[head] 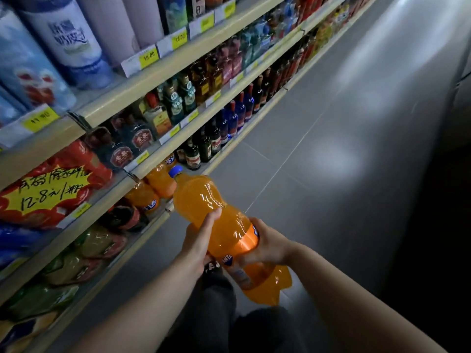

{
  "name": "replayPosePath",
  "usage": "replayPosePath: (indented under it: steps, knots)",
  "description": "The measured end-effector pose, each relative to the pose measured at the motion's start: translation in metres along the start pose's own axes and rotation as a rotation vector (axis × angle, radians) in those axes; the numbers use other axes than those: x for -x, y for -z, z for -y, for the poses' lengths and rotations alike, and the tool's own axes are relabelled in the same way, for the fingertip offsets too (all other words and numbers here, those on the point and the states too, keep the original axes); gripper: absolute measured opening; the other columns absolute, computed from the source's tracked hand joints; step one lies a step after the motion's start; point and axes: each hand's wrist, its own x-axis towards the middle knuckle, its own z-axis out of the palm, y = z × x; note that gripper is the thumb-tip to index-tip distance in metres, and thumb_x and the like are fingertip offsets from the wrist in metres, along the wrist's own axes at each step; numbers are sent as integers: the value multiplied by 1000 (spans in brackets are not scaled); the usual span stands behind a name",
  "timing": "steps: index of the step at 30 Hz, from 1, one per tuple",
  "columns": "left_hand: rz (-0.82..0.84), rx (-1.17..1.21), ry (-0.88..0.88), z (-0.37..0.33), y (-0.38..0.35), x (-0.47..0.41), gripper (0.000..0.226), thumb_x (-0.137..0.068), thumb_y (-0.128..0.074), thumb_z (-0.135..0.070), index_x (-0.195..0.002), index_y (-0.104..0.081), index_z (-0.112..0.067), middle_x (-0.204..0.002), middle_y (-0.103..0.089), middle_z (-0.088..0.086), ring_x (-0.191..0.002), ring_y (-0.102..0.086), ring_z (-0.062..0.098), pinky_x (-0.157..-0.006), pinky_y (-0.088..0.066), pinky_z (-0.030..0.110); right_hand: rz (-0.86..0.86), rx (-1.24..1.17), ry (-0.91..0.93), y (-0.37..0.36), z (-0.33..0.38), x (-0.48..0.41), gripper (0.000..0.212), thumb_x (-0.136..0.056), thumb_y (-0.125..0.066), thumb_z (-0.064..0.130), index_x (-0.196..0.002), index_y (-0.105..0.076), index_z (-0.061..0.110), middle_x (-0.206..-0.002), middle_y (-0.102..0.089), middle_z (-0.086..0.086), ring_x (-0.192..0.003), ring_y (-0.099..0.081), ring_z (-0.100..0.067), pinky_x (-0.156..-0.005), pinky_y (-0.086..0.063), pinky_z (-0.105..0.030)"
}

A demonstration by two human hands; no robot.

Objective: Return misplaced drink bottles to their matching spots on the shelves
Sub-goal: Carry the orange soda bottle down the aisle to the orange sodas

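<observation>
Orange fills the big plastic soda bottle (219, 222) held in both hands low in the middle of the view, its blue cap (175, 171) pointing toward 11 o'clock, at the shelves. The left hand (201, 240) wraps the bottle's waist from the 9 o'clock side, thumb lying across the front. The right hand (267, 244) clasps the orange label band (248, 242) from the 3 o'clock side; the label shows part of a blue-and-white logo, with letters that look like "ANT" near the bottom edge. The bottle's base hangs toward 5 o'clock, above the person's dark trousers (216, 301).

Just past the cap, at 11 o'clock from it, stand matching orange soda bottles (155, 184) on the lowest shelf (153, 222), one with a blue-and-white label I cannot read fully. At 9 o'clock a yellow starburst sign (48, 187) on red packs bears handwritten characters and "12.8". Above it, at 10 o'clock, yellow price tags (149, 57) on the upper shelf edge read "16.00"; another nearer tag is too blurred to be sure of. Tall blue-and-white cans (68, 44) with Chinese writing stand at the top left. Dark glass bottles (201, 149) and blue glass bottles (235, 115) run along the lower shelves toward 1 o'clock. The grey tiled floor (331, 149) stretches off at 2 o'clock.
</observation>
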Motion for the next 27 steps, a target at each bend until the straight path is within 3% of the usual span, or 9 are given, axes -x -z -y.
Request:
replayPosePath:
  steps: [3,7,10,14,16,18,21,25,27]
  knots:
    - [-77,23,34,-17,-11,-57,86,-43,-67,-75,-116,-44,-34,-97,-60,0,-85,-61,23,-57,-47,34,49,-12,-7,29,-4,-61,110,-44,-86,57,-133,-22,45,-128,-45,12,-120,-47,-18,-99,-44,-43]
    - [-173,63,83,-26,-16,-154,67,-56,-68,-72,-107,-46,-34,-95,-60,0,-87,-61,26,-66,-51,39,125,-9,-14,59,-22,-163,104,-46,-87,53,-128,-22,47,-120,-46,15,-112,-48,-15,-91,-45,-37]
    - [-218,98,66,-25,-14,-226,82,-45,-71,-71,-114,-45,-35,-97,-60,-1,-88,-60,25,-71,-51,41,126,6,-7,70,-42,-242,109,-42,-85,56,-131,-23,46,-120,-46,14,-113,-48,-15,-90,-46,-38]
    - [-273,159,34,-8,-7,-326,102,-44,-75,-70,-134,-41,-34,-124,-56,5,-105,-57,30,-87,-49,48,132,-4,35,75,-76,-343,108,-38,-84,58,-127,-23,47,-113,-47,19,-105,-51,-11,-77,-46,-28]
    - [-289,165,30,-2,-3,-364,104,-37,-73,-72,-128,-44,-32,-124,-56,3,-105,-57,30,-89,-48,49,133,1,44,76,-92,-384,111,-39,-84,58,-130,-22,45,-114,-48,18,-102,-53,-11,-72,-46,-26]
    - [-332,184,9,3,2,-395,97,-36,-71,-74,-120,-41,-37,-116,-54,1,-96,-57,26,-79,-48,42,149,8,60,76,-99,-418,111,-40,-84,58,-131,-21,46,-113,-48,18,-99,-53,-9,-72,-47,-27]
    - [-402,249,-76,10,10,-437,90,-51,-73,-70,-126,-33,-43,-104,-51,-1,-79,-52,19,-73,-44,38,176,13,109,77,-103,-461,105,-46,-86,49,-128,-21,46,-110,-47,19,-94,-52,-7,-72,-46,-27]
    - [-442,358,-180,17,24,-472,98,-64,-69,-66,-144,-21,-35,-116,-48,3,-96,-52,26,-81,-43,44,188,60,204,78,-94,-503,109,-45,-88,44,-132,-23,41,-117,-49,11,-105,-53,-14,-83,-50,-37]
    - [-436,430,-231,19,34,-481,85,-71,-62,-67,-140,-25,-33,-106,-54,2,-88,-56,23,-79,-46,41,175,114,261,80,-89,-516,117,-40,-88,48,-135,-20,41,-122,-49,9,-111,-51,-16,-90,-49,-41]
